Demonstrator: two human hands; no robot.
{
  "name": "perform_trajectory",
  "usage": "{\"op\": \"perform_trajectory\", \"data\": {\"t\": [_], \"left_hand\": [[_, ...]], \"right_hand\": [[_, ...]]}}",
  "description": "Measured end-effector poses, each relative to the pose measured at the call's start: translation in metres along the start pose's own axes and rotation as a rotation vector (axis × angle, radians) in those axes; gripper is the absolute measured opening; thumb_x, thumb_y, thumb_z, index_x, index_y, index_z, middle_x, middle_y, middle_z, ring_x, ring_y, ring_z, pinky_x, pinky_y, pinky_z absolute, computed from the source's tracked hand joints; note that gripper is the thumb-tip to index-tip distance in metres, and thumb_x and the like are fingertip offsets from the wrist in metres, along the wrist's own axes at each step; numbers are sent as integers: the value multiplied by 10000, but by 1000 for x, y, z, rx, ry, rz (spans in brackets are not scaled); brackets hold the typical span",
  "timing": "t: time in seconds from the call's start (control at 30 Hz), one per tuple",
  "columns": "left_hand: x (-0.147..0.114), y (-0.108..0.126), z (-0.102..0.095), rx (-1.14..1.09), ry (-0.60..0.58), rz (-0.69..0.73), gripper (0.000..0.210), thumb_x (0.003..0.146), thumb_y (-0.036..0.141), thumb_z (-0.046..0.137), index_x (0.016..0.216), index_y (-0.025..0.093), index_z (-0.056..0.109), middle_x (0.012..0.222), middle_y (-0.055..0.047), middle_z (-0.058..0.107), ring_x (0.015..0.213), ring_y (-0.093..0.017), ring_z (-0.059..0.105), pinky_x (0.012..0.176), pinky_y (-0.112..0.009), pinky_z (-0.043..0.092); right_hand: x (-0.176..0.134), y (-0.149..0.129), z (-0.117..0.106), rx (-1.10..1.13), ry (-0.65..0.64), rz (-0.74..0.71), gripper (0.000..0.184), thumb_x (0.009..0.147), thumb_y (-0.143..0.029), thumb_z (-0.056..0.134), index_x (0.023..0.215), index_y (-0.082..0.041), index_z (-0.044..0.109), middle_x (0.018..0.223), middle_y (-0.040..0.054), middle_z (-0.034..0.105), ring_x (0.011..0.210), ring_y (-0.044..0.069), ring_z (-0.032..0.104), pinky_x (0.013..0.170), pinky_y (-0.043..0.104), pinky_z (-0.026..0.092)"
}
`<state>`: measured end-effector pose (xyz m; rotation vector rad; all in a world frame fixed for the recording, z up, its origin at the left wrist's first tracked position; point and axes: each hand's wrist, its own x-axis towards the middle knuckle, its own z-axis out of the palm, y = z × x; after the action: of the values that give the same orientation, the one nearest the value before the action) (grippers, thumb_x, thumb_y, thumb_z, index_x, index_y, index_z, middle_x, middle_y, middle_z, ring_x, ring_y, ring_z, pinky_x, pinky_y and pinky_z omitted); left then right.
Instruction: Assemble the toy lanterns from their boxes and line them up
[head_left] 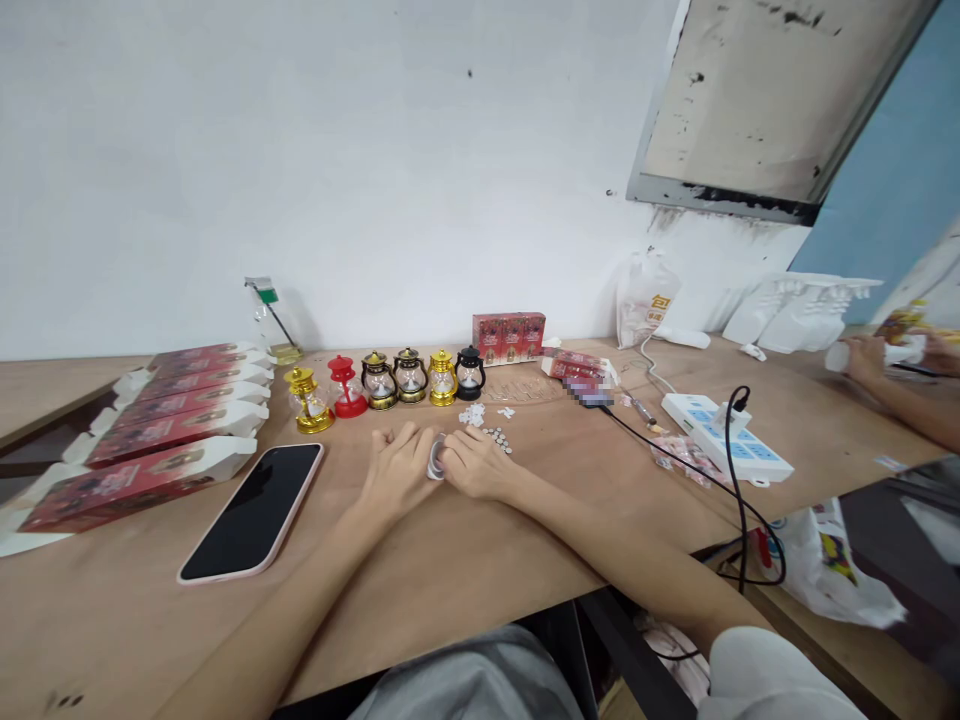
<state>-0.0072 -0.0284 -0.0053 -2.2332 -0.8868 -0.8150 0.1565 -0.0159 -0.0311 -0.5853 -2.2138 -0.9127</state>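
Note:
My left hand (pixel 403 462) and my right hand (pixel 475 462) meet over the table, fingers curled around a small white round piece (pixel 435 458). Most of that piece is hidden by the fingers. Just beyond my right hand lie several button cells (pixel 498 438) and a little heap of white bits (pixel 472 413). Miniature lanterns stand upright in a row behind my hands: a gold lantern (pixel 308 402), a red lantern (pixel 348 388), two dark bronze ones, another gold lantern (pixel 442 380) and a black lantern (pixel 470 375).
Red open-flapped boxes (pixel 142 487) line the left side, beside a phone (pixel 253 515). Against the wall stands a red box (pixel 508 338). To the right are a power strip (pixel 726 438), cables and a white bag (pixel 646 300). A co-worker's hands (pixel 866 355) show at far right.

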Motion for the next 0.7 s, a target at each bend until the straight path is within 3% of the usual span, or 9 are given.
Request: {"op": "perform_trajectory", "data": {"t": [0.07, 0.17, 0.33, 0.5, 0.7], "left_hand": [[1, -3, -1, -11, -23, -19, 142, 811, 293, 456, 808, 165, 518, 699, -57, 626, 725, -228, 524, 630, -345, 210], [0, -8, -5, -15, -49, -82, 154, 791, 311, 487, 827, 165, 518, 742, -74, 627, 756, -242, 529, 644, -344, 222], [0, -10, -9, -21, -59, -143, 210, 752, 302, 524, 902, 156, 526, 790, -93, 637, 761, -249, 532, 655, -341, 236], [1, -6, -11, -121, -85, -136, 266, 775, 281, 495, 1011, 161, 521, 819, -96, 662, 794, -245, 542, 681, -354, 250], [1, -5, -11, -132, -72, -135, 277, 771, 270, 503, 1023, 157, 524, 863, -98, 674, 800, -252, 545, 681, -352, 247]], "right_hand": [[-1, 2, 5, 8, 29, 57, 266, 903, -155, 312, 678, -194, 447, 667, 41, 502, 616, 170, 419, 584, 308, 303], [-6, 14, 10, 4, 17, 282, 263, 903, -140, 293, 715, -181, 473, 708, 66, 539, 644, 176, 444, 623, 307, 332], [-26, 58, 4, -45, -219, 657, 218, 899, -192, 352, 794, -154, 539, 788, 94, 594, 764, 201, 502, 714, 313, 354], [-54, 94, -1, 212, -333, 1016, 157, 838, -247, 480, 762, -169, 594, 777, 55, 637, 748, 179, 546, 682, 274, 373], [-69, 104, 9, 316, -334, 1142, 192, 788, -304, 565, 693, -168, 662, 699, 22, 675, 677, 147, 591, 648, 235, 407]]}}
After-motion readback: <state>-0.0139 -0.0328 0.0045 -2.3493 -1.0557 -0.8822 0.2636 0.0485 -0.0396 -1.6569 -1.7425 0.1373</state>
